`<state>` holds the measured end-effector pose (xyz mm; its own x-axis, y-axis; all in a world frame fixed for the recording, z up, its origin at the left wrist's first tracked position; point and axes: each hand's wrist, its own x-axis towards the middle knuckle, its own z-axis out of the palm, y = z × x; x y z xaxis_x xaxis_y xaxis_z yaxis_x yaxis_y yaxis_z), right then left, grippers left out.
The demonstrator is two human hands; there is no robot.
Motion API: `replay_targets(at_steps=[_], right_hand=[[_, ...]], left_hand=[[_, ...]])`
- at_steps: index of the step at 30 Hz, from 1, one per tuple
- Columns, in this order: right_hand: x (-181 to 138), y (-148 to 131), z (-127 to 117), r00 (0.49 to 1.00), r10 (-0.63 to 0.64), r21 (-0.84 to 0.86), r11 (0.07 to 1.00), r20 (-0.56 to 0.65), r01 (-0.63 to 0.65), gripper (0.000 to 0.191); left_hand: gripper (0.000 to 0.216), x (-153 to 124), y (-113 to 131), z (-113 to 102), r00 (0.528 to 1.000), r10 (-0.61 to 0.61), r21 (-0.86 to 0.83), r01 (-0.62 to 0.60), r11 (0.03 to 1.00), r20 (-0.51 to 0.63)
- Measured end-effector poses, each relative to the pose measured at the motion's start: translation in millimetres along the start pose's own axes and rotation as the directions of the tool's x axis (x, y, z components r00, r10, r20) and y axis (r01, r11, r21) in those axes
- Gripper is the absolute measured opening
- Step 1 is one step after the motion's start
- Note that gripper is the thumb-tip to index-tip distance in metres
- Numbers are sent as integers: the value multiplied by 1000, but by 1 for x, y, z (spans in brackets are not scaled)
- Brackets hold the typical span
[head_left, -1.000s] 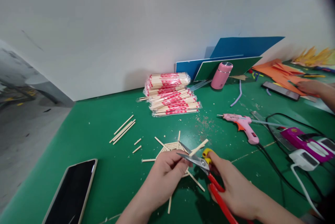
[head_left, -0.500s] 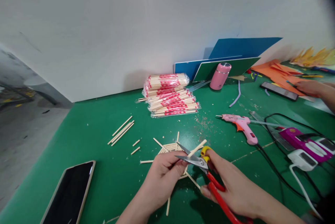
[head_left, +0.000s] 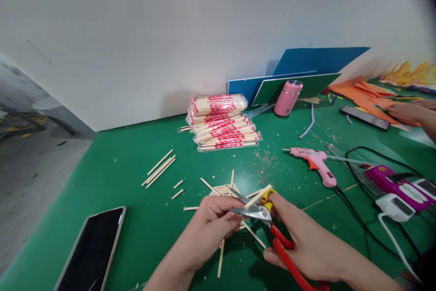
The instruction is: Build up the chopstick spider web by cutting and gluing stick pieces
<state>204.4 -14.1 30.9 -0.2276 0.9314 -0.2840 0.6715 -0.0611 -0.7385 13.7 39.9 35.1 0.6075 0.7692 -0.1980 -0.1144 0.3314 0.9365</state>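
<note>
My right hand [head_left: 299,236] grips the red handles of the scissors [head_left: 260,212], whose blades are apart around a short wooden stick [head_left: 258,196]. A yellow part sits by the scissors' pivot, near my fingers. My left hand [head_left: 213,220] pinches the stick's lower end between thumb and fingers, close to the blades. Beneath both hands lies a web-like frame of wooden sticks [head_left: 221,257], with arms that stick out around it; its middle is largely hidden by my hands. Two short cut pieces [head_left: 177,194] and several longer sticks [head_left: 159,172] lie to the left.
Wrapped bundles of sticks [head_left: 221,123] lie against the white partition [head_left: 136,46]. A pink bottle [head_left: 288,98] stands before blue and green boards. To the right are a pink glue gun [head_left: 315,161], a purple power strip [head_left: 395,184], cords and another person's hand [head_left: 408,111]. A phone [head_left: 91,250] lies front left.
My hands, the scissors and the stick hold almost the same pose. The view has shifted slightly. The other person's hand at the far right has moved a little.
</note>
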Motion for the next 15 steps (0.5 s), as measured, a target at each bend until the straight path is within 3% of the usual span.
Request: replay_targets(at_steps=[5, 12, 15], right_hand=[[1, -2, -1, 1000, -12, -6, 1000, -8, 12, 48], [2, 0, -2, 999, 1, -39, 999, 41, 1, 74], [1, -1, -2, 999, 4, -42, 999, 36, -3, 70]], left_hand=[[15, 1, -4, -2, 1000, -1, -1, 1, 1000, -8], [24, 4, -1, 0, 999, -19, -62, 16, 998, -46], [23, 4, 0, 0, 996, -42, -62, 38, 997, -74]])
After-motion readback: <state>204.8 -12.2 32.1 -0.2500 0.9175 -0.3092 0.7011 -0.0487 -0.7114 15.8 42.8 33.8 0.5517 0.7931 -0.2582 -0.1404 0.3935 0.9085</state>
